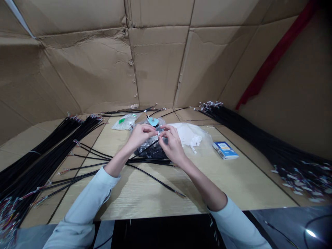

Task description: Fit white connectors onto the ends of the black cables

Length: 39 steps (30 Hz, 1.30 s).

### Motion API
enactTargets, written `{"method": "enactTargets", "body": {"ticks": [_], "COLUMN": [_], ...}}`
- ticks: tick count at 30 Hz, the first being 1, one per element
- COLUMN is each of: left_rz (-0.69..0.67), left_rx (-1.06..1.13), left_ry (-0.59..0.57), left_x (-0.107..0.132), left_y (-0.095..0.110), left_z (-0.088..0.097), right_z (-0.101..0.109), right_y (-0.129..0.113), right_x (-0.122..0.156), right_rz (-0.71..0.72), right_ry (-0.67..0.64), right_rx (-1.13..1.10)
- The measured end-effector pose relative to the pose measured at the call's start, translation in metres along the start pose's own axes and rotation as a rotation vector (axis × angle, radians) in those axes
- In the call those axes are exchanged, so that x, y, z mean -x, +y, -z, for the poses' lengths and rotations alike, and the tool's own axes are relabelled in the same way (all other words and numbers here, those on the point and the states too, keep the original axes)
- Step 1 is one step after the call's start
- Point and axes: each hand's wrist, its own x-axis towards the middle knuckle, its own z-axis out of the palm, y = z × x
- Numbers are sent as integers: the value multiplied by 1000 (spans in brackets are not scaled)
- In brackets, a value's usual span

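Both hands meet in front of me over the middle of the board, fingertips almost touching. My left hand (142, 134) is closed in a pinch at a small white connector (159, 133), which is partly hidden by the fingers. My right hand (172, 143) pinches the end of a black cable (148, 147) just beside it. The fine wires at this end are too small to make out. Below the hands lie several loose black cables (155, 177) with stripped, coloured wire ends. Behind the fingers is a clear plastic bag (145, 143) with dark contents.
Bundled black cables (58, 148) lie on the left; another large bundle (249, 133) with white connectors runs along the right. A bag of white parts (190, 135), a blue-and-white box (225, 150), a small bag with a green label (125, 122) and a light-blue disc (153, 121) surround the hands. Cardboard walls (158, 65) enclose the back.
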Motion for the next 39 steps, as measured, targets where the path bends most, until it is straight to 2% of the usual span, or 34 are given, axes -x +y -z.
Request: {"method": "enactTargets", "body": {"ticks": [6, 21, 25, 31, 39], "left_rz": [16, 13, 65, 249, 268], "left_rx": [-23, -36, 45, 159, 163], "left_ry": [38, 65, 55, -18, -69], "left_x": [1, 0, 1, 1, 3], "left_y": [-3, -5, -8, -1, 3], "left_z": [-4, -3, -5, -3, 0], "right_z": [-4, -2, -2, -1, -2], "right_y": [0, 1, 1, 1, 3], "right_x": [2, 1, 1, 0, 1], "right_rz": [44, 2, 9, -12, -26], "right_ry": [0, 17, 16, 34, 38], "right_rx": [54, 31, 23, 19, 16]}}
